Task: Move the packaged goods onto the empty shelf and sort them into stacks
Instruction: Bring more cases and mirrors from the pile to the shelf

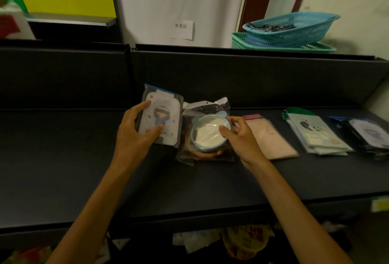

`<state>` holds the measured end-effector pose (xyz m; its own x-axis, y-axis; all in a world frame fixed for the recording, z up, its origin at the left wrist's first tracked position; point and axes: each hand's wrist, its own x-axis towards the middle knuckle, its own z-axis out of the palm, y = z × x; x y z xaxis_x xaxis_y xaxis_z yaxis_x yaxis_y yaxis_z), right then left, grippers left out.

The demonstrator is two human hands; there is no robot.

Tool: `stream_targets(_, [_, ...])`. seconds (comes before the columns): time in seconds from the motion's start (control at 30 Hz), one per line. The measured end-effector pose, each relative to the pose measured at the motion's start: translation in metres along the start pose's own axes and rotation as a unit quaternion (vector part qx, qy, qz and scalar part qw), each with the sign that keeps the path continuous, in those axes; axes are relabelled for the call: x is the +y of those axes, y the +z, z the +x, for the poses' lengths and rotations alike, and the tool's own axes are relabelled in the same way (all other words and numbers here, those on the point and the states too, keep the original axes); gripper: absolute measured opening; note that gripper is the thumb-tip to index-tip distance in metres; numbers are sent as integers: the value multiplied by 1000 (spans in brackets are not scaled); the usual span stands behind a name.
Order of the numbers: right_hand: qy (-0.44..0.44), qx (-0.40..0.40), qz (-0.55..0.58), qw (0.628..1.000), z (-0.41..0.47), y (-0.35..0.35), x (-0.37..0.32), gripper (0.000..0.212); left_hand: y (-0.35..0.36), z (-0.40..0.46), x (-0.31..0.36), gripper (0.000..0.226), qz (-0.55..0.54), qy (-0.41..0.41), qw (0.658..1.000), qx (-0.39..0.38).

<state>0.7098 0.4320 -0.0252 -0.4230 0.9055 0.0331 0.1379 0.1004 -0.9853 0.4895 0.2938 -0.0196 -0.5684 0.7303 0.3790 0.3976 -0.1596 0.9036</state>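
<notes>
On the dark shelf (84, 169), my left hand (134, 129) grips a flat clear packet with a cartoon-figure card (166, 114), tilted up off the shelf. My right hand (240, 137) pinches the right rim of a bagged round blue-rimmed mirror (208, 133), which lies on top of an orange-rimmed one. To the right lie a pink packet (271, 139), a stack of pale green-topped packets (315, 135) and a stack of dark blue-topped cartoon packets (370, 135).
A teal basket (290, 27) sits in a green tray (237, 41) behind the shelf's back panel. A paper label (181, 29) hangs on the white wall. Snack packs (246, 240) show below the shelf's front edge.
</notes>
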Motion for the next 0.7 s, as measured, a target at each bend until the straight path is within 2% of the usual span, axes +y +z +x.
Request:
stream_targets(0.17, [-56,31,-207,976,1,6,0,34,-8,2,-3,61,-4,-3,1000,6])
stream_targets(0.3, [-66,59,-368,926,-2,-1,-2,46,-7,4,-3,61,-13,3,1000,-6])
stream_targets(0.37, [-78,65,-408,907,-6,-10,-5,52,-1,5,-1,61,-11,9,1000,-6])
stream_targets(0.57, [-134,70,-539,828,-14,-65,-7,40,38,3,9,61,-27,11,999,-21])
stream_targets(0.7, [-117,78,-563,815,-26,-112,5,38,81,-1,25,61,-25,15,998,-47])
